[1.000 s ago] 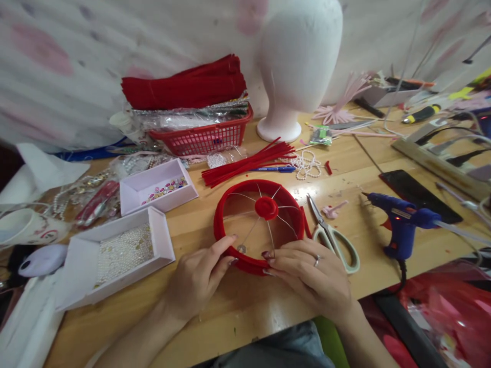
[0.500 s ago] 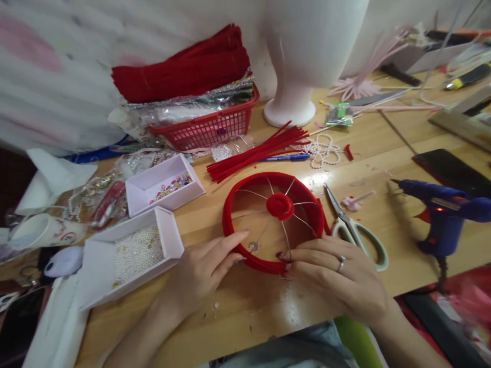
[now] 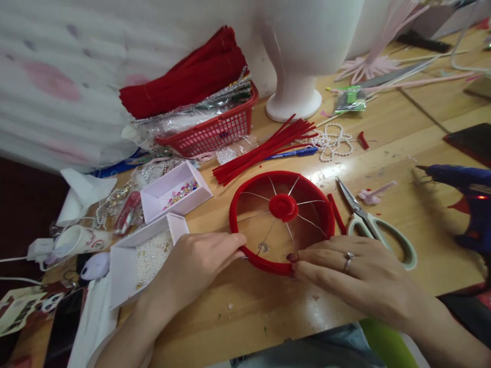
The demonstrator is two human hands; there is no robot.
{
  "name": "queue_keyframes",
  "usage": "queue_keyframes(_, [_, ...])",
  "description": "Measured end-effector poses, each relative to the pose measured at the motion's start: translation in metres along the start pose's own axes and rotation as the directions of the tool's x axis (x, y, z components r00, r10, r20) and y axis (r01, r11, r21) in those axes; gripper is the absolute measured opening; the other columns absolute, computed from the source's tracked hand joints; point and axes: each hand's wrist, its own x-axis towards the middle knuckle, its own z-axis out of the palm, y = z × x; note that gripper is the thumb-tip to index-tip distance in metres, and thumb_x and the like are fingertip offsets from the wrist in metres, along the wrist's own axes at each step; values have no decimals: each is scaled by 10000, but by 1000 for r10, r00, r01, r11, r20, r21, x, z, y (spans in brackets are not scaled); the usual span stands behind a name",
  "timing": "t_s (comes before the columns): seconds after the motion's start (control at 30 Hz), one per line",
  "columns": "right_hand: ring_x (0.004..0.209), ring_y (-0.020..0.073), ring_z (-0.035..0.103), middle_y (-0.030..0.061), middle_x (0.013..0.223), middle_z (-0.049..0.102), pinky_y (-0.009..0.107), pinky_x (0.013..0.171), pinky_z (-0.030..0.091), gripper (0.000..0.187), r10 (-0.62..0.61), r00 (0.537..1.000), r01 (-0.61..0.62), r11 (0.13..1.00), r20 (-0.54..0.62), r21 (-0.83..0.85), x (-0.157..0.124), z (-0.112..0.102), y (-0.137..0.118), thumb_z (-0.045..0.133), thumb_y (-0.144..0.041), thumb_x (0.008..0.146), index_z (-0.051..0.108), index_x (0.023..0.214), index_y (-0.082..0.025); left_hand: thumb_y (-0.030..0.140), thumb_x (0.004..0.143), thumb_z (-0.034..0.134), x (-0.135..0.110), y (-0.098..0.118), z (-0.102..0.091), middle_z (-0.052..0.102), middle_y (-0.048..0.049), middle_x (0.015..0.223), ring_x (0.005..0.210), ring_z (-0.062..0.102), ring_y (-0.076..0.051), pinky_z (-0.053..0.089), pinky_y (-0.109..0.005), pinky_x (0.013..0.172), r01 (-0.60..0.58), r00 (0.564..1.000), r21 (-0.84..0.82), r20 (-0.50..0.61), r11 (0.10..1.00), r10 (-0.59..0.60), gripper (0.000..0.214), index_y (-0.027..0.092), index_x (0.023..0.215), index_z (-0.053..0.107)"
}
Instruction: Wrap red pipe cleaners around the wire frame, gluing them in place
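Note:
A round red fuzzy frame (image 3: 264,265), wheel-like, lies on the table in front of me. Thin wires run from its rim to a coiled red centre (image 3: 283,207). My left hand (image 3: 209,258) pinches the rim at its near left side. With thumb and fingers, my right hand (image 3: 341,266) grips the rim at the near right; a ring is on one finger. A small silvery piece (image 3: 263,248) shows inside the rim near my left fingers. Just right of the frame lies a short red strip (image 3: 337,213), close to the scissors (image 3: 368,217).
A blue glue gun (image 3: 466,186) with a lit red light is at the right. White boxes hold beads (image 3: 155,258) and gems (image 3: 182,194) at the left. Behind are red pipe cleaners (image 3: 264,151), a pen (image 3: 293,153), a red basket (image 3: 215,134) and a white mannequin stand (image 3: 293,105).
The view has shifted, so most things sit differently in the picture. Both hands stay on the red frame's rim; my left fingers now look more closed over its edge.

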Motion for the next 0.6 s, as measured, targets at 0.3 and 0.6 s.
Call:
queue_keyframes(0.3, [759,163,726,48,887,776,275,609,568,260,88,996,-89,995,28,38,-1,2,-7,403,-152,1066,653,1116,-199,242,1076,488,-2,61,3,772,21,704,493,680,-121,528,-235,489,36,988,97,-155,995,-21,246,159,1249,642])
queue_keyframes(0.6, [981,190,732,90,1065,774,317,815,614,187,165,963,-151,985,-211,81,-11,13,-21,537,-116,1010,654,1140,-182,249,1088,423,0,72,32,827,-21,844,644,774,-140,615,-202,613,184,952,13,-253,983,-175,316,187,1099,733])
